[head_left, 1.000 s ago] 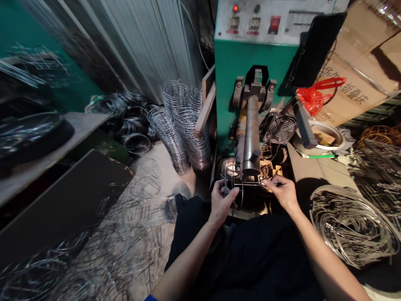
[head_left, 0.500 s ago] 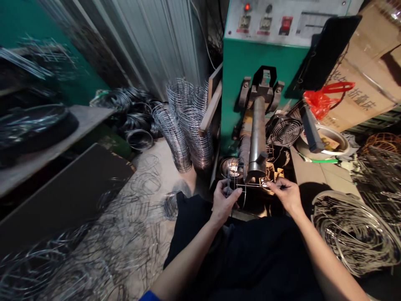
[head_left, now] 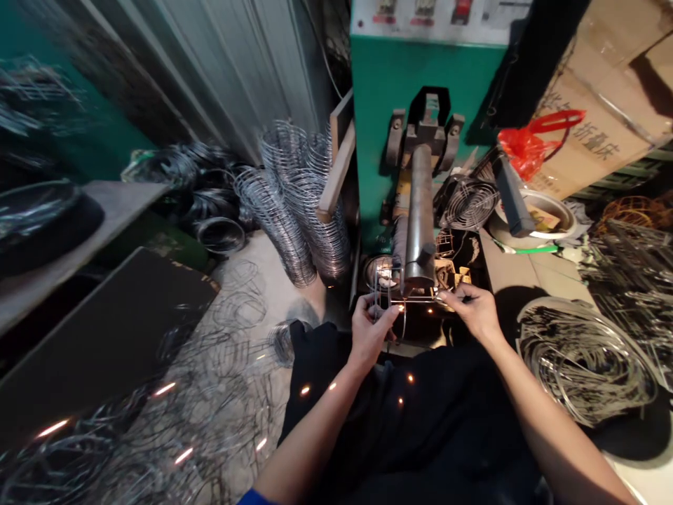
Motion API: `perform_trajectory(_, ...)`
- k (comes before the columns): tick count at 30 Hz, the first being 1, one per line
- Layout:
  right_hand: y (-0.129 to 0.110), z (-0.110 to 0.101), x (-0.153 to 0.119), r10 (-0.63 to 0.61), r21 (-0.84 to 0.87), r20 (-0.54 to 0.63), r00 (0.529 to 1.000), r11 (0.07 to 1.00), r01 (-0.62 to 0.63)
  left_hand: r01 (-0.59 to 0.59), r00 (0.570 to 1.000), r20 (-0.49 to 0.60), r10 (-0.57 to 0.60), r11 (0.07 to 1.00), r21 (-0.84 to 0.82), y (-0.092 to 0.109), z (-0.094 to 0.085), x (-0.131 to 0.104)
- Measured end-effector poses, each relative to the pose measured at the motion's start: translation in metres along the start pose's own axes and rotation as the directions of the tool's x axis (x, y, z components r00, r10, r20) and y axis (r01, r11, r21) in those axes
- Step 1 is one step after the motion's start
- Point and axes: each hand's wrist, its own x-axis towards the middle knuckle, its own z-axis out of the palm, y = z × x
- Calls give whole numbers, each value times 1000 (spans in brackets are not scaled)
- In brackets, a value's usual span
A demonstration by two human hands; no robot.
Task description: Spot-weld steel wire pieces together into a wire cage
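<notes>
My left hand (head_left: pixel 371 326) is closed around a small bent wire frame (head_left: pixel 404 324) just below the electrode end of a green spot welder (head_left: pixel 374 140). A thin straight wire (head_left: pixel 418 301) runs across from that frame under the welder's thick metal arm (head_left: pixel 420 210). Its right end is pinched between the fingertips of my right hand (head_left: pixel 476 315). Exactly where wire and frame touch the electrode is hidden by the arm. Bright sparks (head_left: pixel 165 388) fly over my forearm, my dark trousers and the floor.
Tall stacks of wire rings (head_left: pixel 287 231) stand left of the welder. Loose wire pieces (head_left: pixel 210 393) litter the floor. On the right are a round tub of wire strips (head_left: pixel 583 365), a white bucket (head_left: pixel 570 228), a red plastic bag (head_left: pixel 526 151) and a cardboard box (head_left: pixel 604 91).
Sparks have appeared, scattering to the left and over my lap. The view has tipped downward and shifted slightly. Both hands keep their grips below the arm.
</notes>
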Motion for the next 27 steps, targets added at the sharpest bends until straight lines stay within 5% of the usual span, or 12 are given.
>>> perform_trajectory(5,-3,2,-5,-50,-39,-40,998,998,49,-11,998,-57,18,992,122,6,-2,-3)
perform_trajectory(9,35,-27,-4,-101,-63,-84,991,993,96,5,999,-35,0,988,157,3,-4,4)
perform_trajectory(12,83,-75,-18,132,-407,-142,981,895,-180,19,1000,-11,-17,978,208,0,-7,4)
perform_trajectory(16,150,-141,-57,535,-587,-327,779,531,-611,12,1000,-10,-10,971,240,-3,-11,2)
perform_trajectory(20,193,-167,-99,704,-571,-372,606,341,-747,40,999,0,-42,966,256,-4,-12,4)
perform_trajectory(27,205,-159,-115,672,-524,-384,634,406,-748,70,998,-11,-70,972,225,6,-2,2)
